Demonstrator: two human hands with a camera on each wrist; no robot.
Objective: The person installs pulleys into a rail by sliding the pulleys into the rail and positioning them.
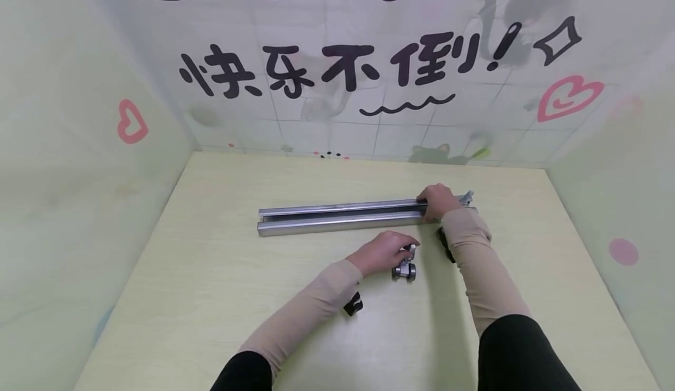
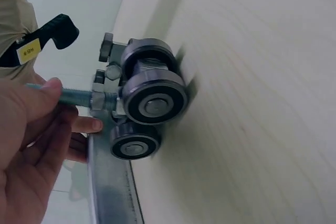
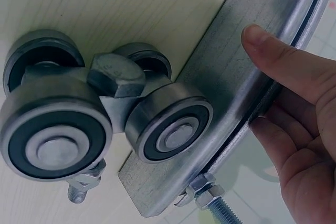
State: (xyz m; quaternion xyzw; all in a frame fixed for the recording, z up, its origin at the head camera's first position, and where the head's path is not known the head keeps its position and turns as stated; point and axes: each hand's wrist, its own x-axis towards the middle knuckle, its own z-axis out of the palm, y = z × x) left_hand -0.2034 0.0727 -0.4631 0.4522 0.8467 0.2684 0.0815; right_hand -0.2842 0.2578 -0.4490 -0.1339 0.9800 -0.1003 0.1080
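A roller trolley (image 1: 404, 269) lies on the table (image 1: 211, 297) just before the rail (image 1: 337, 217), seemingly apart.

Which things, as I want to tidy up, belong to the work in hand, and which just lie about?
In hand: metal rail, its right end held by the right hand; roller trolley, pinched by its bolt in the left hand.
Lying about: bolted fitting at the rail's right end, untouched.

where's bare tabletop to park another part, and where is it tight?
Free: the strip between the metal rail and the back wall; the wide left part of the table, from the rail's left end forward. Tight: the rail's right end, where the right hand grips it, a second trolley sits beside it, and the left hand holds the roller trolley.
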